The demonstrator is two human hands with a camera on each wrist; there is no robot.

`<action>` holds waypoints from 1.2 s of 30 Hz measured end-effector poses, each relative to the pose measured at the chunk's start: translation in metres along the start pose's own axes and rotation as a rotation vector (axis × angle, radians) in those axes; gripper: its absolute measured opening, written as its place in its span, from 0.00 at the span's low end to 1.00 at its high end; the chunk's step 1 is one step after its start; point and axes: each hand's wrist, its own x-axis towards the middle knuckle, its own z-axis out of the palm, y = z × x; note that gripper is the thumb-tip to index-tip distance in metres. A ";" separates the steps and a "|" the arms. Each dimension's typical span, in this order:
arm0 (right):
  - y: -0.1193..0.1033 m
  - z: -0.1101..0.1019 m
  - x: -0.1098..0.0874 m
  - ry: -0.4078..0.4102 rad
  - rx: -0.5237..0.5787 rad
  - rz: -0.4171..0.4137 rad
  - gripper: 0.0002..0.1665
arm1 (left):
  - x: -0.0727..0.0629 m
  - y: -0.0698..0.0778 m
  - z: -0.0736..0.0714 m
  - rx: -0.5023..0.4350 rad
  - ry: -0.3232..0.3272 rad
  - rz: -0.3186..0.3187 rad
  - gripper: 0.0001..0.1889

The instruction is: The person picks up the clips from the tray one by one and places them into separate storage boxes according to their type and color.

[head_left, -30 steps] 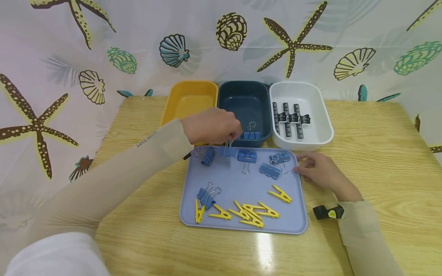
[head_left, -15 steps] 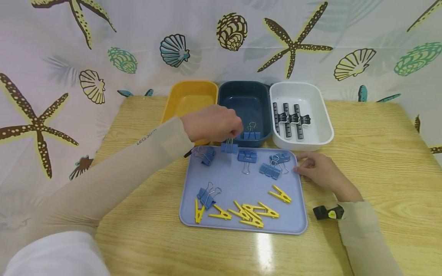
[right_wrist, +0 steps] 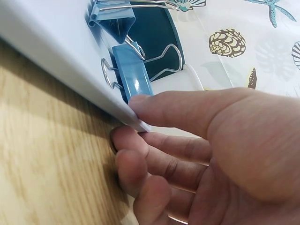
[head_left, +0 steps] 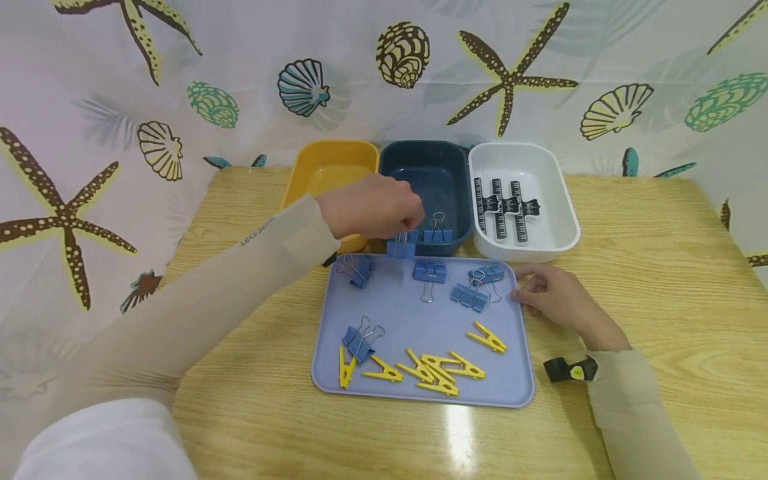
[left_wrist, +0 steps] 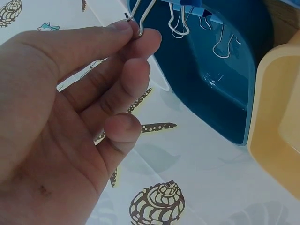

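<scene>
My left hand (head_left: 378, 210) pinches the wire handles of a blue binder clip (head_left: 401, 249) between thumb and forefinger. The clip hangs body-down at the tray's far edge, overlapping the front wall of the dark blue bin (head_left: 425, 183). In the left wrist view the pinched handles (left_wrist: 145, 18) show at the fingertips. Inside that bin another binder clip (head_left: 438, 235) stands near the front. My right hand (head_left: 558, 299) grips the right rim of the lavender tray (head_left: 414, 323); the right wrist view shows the thumb (right_wrist: 164, 110) over the edge and fingers below.
Several blue binder clips (head_left: 430, 272) lie on the tray's far half and left side, with several yellow clothespins (head_left: 435, 373) near its front. A yellow bin (head_left: 339, 177) stands left of the dark blue one; at right, a white bin (head_left: 555, 223) holds black-and-white clips (head_left: 499, 210).
My left hand has lifted the binder clip slightly and carried it a little right, from over the tray toward the dark blue bin. The right hand and tray stay put.
</scene>
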 end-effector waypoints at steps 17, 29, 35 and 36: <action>0.001 0.000 0.001 -0.002 -0.002 0.017 0.27 | 0.004 -0.002 -0.006 -0.003 -0.016 -0.025 0.09; 0.001 -0.001 0.000 -0.005 -0.006 0.022 0.27 | 0.009 -0.006 -0.007 0.007 -0.019 -0.018 0.11; 0.001 -0.001 0.000 -0.006 -0.008 0.017 0.26 | 0.012 -0.008 -0.007 0.000 -0.027 -0.030 0.10; 0.001 -0.001 0.000 -0.006 -0.008 0.016 0.26 | 0.012 -0.009 -0.007 0.000 -0.028 -0.033 0.10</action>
